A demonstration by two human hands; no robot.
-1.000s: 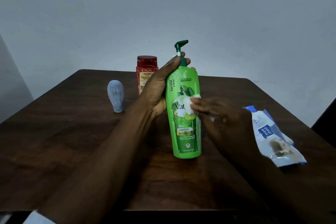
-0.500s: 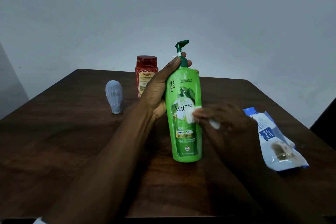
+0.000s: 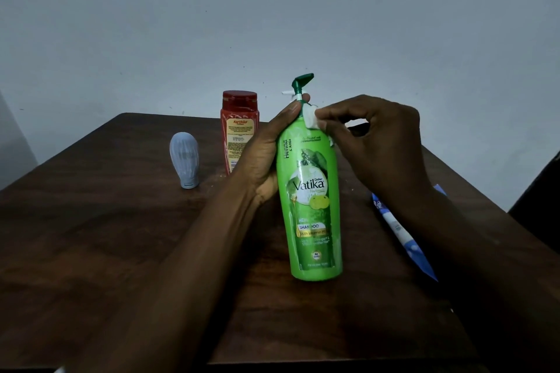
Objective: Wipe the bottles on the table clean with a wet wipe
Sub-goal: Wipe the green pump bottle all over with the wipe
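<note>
The fingers of the right hand pinch a small folded white wet wipe against the right shoulder of the tall green plastic pump bottle, just below its dark green pump. The bottle's long axis runs nearly upright, so its body lies straight down from the fingers, base near the middle of the dark wooden table. The left hand, nearer the label, curls round the bottle's left side. A red plastic bottle and a grey-blue bottle stand toward the far left corner. A blue-and-white wipe pack lies by the right edge.
</note>
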